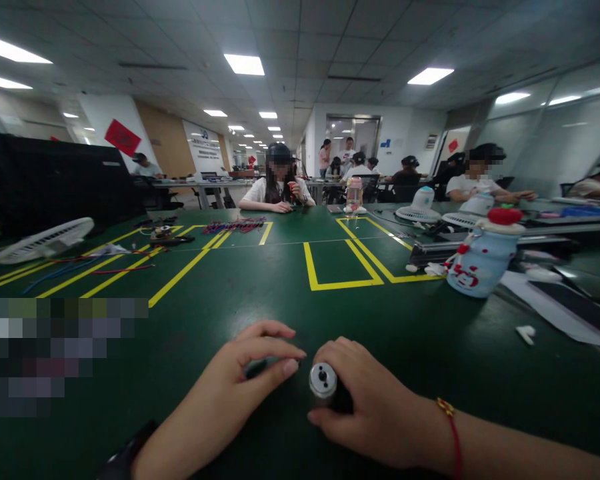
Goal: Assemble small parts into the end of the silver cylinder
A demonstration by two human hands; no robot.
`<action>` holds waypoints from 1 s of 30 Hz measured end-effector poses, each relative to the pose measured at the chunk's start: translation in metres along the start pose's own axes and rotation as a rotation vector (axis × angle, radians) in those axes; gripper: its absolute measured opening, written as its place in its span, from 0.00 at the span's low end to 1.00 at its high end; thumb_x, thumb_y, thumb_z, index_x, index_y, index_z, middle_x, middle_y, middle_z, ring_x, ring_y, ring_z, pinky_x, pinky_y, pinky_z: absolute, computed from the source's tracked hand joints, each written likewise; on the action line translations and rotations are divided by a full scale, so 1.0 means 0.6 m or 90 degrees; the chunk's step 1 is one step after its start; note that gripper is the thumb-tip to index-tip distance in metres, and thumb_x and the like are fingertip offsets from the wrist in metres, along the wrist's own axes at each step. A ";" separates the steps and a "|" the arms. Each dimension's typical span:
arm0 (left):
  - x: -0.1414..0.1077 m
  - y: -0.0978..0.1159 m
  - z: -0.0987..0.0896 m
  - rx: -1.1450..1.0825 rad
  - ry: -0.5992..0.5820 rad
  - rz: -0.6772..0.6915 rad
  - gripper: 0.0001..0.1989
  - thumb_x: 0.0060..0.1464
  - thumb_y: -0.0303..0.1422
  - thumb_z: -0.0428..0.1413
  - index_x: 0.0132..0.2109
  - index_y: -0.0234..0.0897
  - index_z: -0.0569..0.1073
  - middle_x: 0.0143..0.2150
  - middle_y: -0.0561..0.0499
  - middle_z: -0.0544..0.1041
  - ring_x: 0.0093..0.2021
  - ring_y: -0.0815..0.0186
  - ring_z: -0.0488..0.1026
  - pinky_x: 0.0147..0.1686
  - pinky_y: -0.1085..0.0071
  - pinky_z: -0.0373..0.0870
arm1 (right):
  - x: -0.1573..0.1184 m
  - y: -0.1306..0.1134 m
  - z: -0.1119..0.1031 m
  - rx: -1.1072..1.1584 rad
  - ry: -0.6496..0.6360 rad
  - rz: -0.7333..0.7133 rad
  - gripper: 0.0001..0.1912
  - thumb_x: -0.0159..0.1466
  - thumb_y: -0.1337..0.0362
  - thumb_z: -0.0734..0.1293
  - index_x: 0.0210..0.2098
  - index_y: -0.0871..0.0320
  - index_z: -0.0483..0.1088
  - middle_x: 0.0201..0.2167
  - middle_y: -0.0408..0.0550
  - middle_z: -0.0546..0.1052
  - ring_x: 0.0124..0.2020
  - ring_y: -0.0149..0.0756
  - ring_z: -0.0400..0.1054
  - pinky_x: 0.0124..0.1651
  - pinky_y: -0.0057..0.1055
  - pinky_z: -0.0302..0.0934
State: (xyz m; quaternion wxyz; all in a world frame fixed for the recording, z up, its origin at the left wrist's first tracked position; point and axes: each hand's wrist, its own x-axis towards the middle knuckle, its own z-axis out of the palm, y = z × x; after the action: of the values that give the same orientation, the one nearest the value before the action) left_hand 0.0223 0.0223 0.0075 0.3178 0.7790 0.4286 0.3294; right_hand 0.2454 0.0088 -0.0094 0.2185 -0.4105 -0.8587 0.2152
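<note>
A silver metal cylinder (323, 381) stands upright on the green table, with small dark holes in its round top face. My right hand (365, 393) curls around its far and right sides, the thumb close to its base. Just left of the cylinder is my left hand (253, 373), thumb and forefinger brought together at the tips. Something small and dark shows at those fingertips, too little of it visible to name. A gap separates the left fingertips from the cylinder.
Yellow tape (347, 287) marks the green table (220, 293). A light-blue bottle with a red top (483, 257) stands to the right, near a white earbud-like piece (526, 333). Bundled wires (237, 225) lie farther back. A person (277, 183) sits opposite; a white fan (45, 240) is at left.
</note>
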 end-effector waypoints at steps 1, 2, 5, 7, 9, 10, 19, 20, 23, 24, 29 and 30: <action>-0.005 -0.011 -0.005 0.030 -0.016 -0.009 0.09 0.59 0.33 0.57 0.41 0.49 0.82 0.53 0.51 0.74 0.53 0.56 0.71 0.56 0.55 0.66 | 0.000 -0.001 0.000 -0.002 0.001 0.000 0.14 0.55 0.63 0.71 0.40 0.57 0.66 0.38 0.46 0.71 0.38 0.39 0.61 0.42 0.36 0.56; -0.010 -0.023 -0.008 0.058 -0.031 -0.013 0.09 0.59 0.33 0.57 0.42 0.51 0.82 0.54 0.51 0.74 0.55 0.56 0.71 0.56 0.54 0.66 | 0.000 -0.002 -0.001 -0.005 0.002 0.001 0.14 0.55 0.64 0.71 0.40 0.57 0.66 0.38 0.46 0.71 0.38 0.39 0.61 0.42 0.36 0.56; -0.024 -0.053 -0.011 0.126 -0.075 -0.007 0.10 0.58 0.32 0.58 0.42 0.55 0.82 0.57 0.52 0.73 0.57 0.53 0.69 0.57 0.50 0.64 | 0.000 -0.002 0.000 -0.006 0.004 0.004 0.14 0.55 0.63 0.71 0.39 0.57 0.66 0.38 0.46 0.71 0.38 0.39 0.61 0.41 0.36 0.56; -0.030 -0.065 -0.008 0.162 -0.096 0.003 0.11 0.58 0.32 0.59 0.42 0.58 0.81 0.59 0.54 0.72 0.59 0.53 0.67 0.58 0.48 0.63 | 0.001 -0.002 0.001 -0.005 0.005 0.006 0.14 0.55 0.63 0.71 0.39 0.57 0.66 0.37 0.46 0.71 0.37 0.39 0.61 0.41 0.36 0.56; -0.033 -0.069 -0.006 0.189 -0.104 0.014 0.12 0.58 0.32 0.59 0.43 0.60 0.81 0.60 0.55 0.71 0.60 0.53 0.66 0.59 0.48 0.62 | 0.001 -0.002 0.001 -0.002 0.004 0.010 0.14 0.55 0.64 0.71 0.39 0.57 0.66 0.38 0.46 0.71 0.37 0.39 0.61 0.41 0.36 0.56; -0.034 -0.069 -0.005 0.199 -0.104 0.018 0.12 0.58 0.32 0.59 0.43 0.60 0.81 0.60 0.55 0.71 0.60 0.53 0.66 0.59 0.48 0.61 | 0.001 -0.002 0.001 -0.001 0.002 0.012 0.14 0.55 0.64 0.71 0.39 0.57 0.66 0.38 0.46 0.71 0.38 0.39 0.61 0.41 0.36 0.56; -0.039 -0.074 -0.006 0.186 -0.102 0.019 0.18 0.57 0.29 0.59 0.51 0.59 0.76 0.61 0.53 0.70 0.61 0.53 0.64 0.59 0.47 0.61 | 0.003 -0.004 0.000 0.015 -0.005 0.024 0.14 0.55 0.66 0.71 0.39 0.57 0.66 0.38 0.46 0.71 0.37 0.39 0.60 0.41 0.37 0.56; -0.040 -0.073 -0.006 0.176 -0.101 0.014 0.18 0.56 0.29 0.59 0.51 0.58 0.76 0.62 0.53 0.69 0.61 0.52 0.64 0.59 0.47 0.61 | 0.003 -0.004 0.000 0.015 -0.005 0.024 0.14 0.55 0.66 0.71 0.39 0.57 0.66 0.38 0.46 0.71 0.37 0.39 0.60 0.41 0.37 0.56; -0.041 -0.064 -0.007 0.161 -0.095 -0.006 0.14 0.54 0.32 0.61 0.48 0.53 0.77 0.61 0.52 0.70 0.61 0.52 0.64 0.59 0.48 0.61 | 0.003 -0.004 0.000 0.014 -0.004 0.027 0.14 0.55 0.65 0.71 0.39 0.57 0.66 0.37 0.46 0.71 0.37 0.39 0.60 0.40 0.36 0.56; -0.040 -0.061 -0.007 0.165 -0.095 -0.011 0.12 0.54 0.33 0.62 0.46 0.52 0.77 0.60 0.51 0.70 0.61 0.52 0.64 0.59 0.49 0.61 | 0.004 -0.004 0.000 0.014 -0.005 0.028 0.14 0.55 0.65 0.71 0.38 0.57 0.66 0.37 0.46 0.71 0.37 0.39 0.60 0.40 0.36 0.56; -0.038 -0.052 -0.004 0.181 -0.098 -0.013 0.07 0.54 0.34 0.61 0.41 0.48 0.77 0.59 0.51 0.70 0.60 0.52 0.64 0.58 0.50 0.60 | 0.004 -0.004 0.000 0.007 0.000 0.024 0.13 0.54 0.66 0.71 0.38 0.57 0.66 0.37 0.46 0.71 0.37 0.39 0.60 0.41 0.36 0.56; -0.038 -0.052 -0.004 0.180 -0.098 -0.013 0.07 0.54 0.34 0.61 0.41 0.48 0.77 0.59 0.51 0.70 0.60 0.52 0.64 0.58 0.50 0.61 | 0.004 -0.003 0.000 0.006 0.002 0.023 0.14 0.54 0.65 0.71 0.38 0.57 0.66 0.37 0.46 0.71 0.37 0.39 0.60 0.41 0.36 0.56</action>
State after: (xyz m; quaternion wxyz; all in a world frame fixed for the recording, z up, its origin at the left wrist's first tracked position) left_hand -0.0031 0.0163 -0.0210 0.2403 0.8344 0.4530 0.2020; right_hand 0.2428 0.0092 -0.0081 0.2176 -0.4254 -0.8497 0.2230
